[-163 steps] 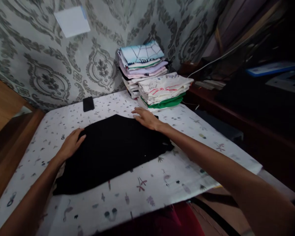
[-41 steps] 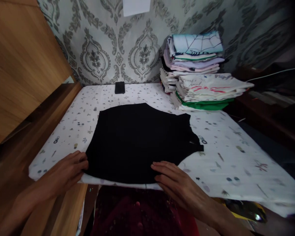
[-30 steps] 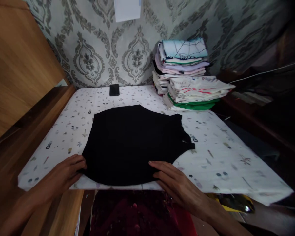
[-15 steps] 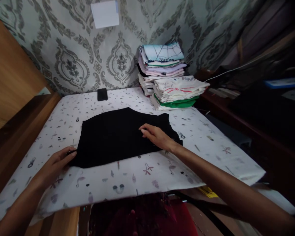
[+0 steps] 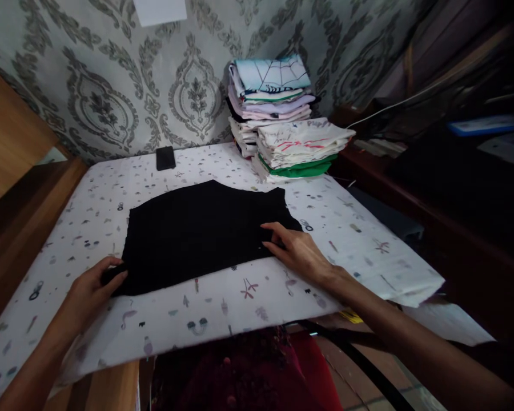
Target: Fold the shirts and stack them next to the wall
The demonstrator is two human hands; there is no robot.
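Observation:
A black garment lies flat on the table in front of me, its long near edge almost straight. At its near left corner my left hand is closed, with dark fabric showing between thumb and fingers. Over its right end my right hand is curled, thumb and fingertips gathering a bit of the cloth. That hand hides part of the garment's right edge.
A white patterned cloth covers the table. Folded clothes stand in a taller stack and a lower stack at the back right. A black phone-like object lies near the wall. Wooden furniture borders the left side.
My right hand has moved right and nearer along the garment, and its fingers now pinch the cloth. My left hand stays at the left corner, now gripping it. The view has shifted slightly.

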